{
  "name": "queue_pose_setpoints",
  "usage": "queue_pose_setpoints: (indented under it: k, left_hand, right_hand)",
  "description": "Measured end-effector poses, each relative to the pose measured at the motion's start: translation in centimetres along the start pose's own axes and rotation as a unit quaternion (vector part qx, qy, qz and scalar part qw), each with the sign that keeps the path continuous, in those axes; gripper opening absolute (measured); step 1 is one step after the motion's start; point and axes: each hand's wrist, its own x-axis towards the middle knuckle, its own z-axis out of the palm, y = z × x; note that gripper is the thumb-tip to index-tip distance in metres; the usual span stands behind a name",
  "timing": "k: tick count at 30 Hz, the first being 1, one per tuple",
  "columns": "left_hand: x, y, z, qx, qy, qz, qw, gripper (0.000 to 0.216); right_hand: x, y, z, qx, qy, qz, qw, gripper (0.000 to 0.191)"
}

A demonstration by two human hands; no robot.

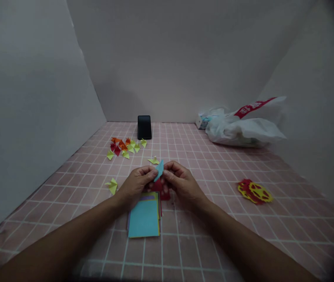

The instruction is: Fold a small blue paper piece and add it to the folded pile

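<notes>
A small piece of folded light-blue paper [159, 171] is held up between my two hands, its pointed end upward. My left hand [136, 184] pinches its left side between thumb and fingers. From the other side, my right hand [183, 182] grips its right edge the same way. Just below lies a stack of coloured paper sheets [143, 219], a light-blue one on top. Behind my fingers, a piece of red paper [165, 194] shows in part. A yellow paper crane [154, 160] sits just beyond my hands, and another yellow folded crane [112, 186] lies left of my left hand.
Several red, orange and yellow folded cranes [122, 145] cluster at the back left. A black phone [144, 127] leans behind them. At the back right sits a white plastic bag [240, 131] beside a small box [201, 122]. Red and yellow cut-out shapes [255, 192] lie at right.
</notes>
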Motion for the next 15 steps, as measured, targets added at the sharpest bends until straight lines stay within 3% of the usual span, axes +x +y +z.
queue_pose_setpoints:
  k: [9,15]
  left_hand:
    - [-0.18,0.15,0.26,-0.054,-0.037,-0.019,0.998,0.038]
    - [-0.2,0.28,0.24,-0.032,-0.043,-0.013,0.998,0.04]
  right_hand:
    - [-0.16,-0.08,0.55,0.04,-0.006,0.017,0.999,0.036]
    - [-0.25,-0.2,0.56,0.018,-0.004,0.023,1.0,0.034]
